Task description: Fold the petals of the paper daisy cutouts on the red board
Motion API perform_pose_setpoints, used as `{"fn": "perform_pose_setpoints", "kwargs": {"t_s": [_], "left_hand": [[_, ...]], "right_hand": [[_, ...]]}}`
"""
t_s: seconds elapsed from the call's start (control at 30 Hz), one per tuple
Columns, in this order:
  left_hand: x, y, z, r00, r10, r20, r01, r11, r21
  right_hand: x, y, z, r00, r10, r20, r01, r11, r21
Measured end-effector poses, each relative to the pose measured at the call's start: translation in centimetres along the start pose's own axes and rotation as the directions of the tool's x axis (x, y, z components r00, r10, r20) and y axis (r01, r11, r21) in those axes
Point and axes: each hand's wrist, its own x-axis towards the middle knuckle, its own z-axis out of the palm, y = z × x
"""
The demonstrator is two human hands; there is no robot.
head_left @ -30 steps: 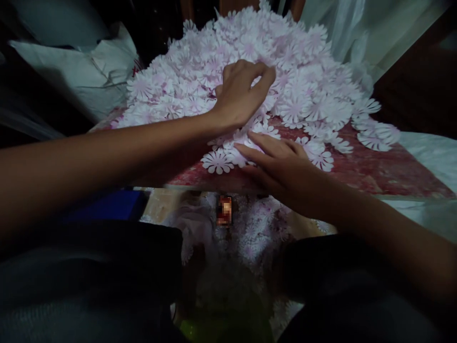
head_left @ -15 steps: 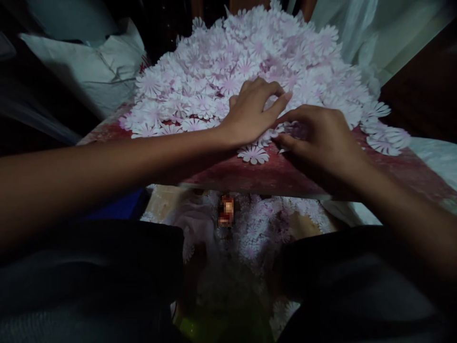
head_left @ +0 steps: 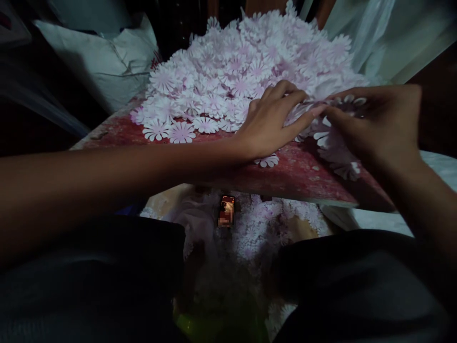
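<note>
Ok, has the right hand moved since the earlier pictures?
Yes, the right hand has shifted rightward and away from the near edge of the mottled red board.
</note>
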Motion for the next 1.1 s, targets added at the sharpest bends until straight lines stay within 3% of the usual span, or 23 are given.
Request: {"fn": "perform_pose_setpoints", "kwargs": {"t_s": [0.2, 0.47, 0.67, 0.83, 0.97, 1.1], "left_hand": [[1.1, -0.1, 0.4, 0.999, -0.04, 0.018, 0.039, 0.998, 0.052], [2.3, 0.4, 1.5, 0.999, -0.041, -0.018, 0.037, 0.982, -0.184], [2.8, 0.2, 2.1, 0.992, -0.105, -0.067, 0.089, 0.972, -0.217], [2.8, 0.0, 2.4, 0.992, -0.095, -0.077, 0.083, 0.985, -0.154], [2.5, -0.2, 2.5, 0.992, -0.124, -0.024, 0.122, 0.99, -0.07], [2.5, -0.3, 2.6, 0.994, -0.112, -0.009, 0.112, 0.994, 0.015]], "right_hand": [[-0.2, 0.2, -0.1, 0.999, 0.032, -0.013, -0.03, 0.987, 0.16], [-0.7, -0.2, -0.4, 1.0, -0.014, 0.006, 0.014, 0.994, 0.11], [-1.0, -0.5, -0.9, 0.995, 0.082, 0.049, -0.086, 0.991, 0.104], [-1.1, 0.0, -1.4, 0.994, 0.096, 0.057, -0.1, 0.993, 0.06], [-1.3, -0.2, -2.3, 0.987, 0.123, 0.106, -0.127, 0.991, 0.031], [-1.5, 0.4, -2.7, 0.928, 0.278, 0.247, -0.281, 0.959, -0.028]]}}
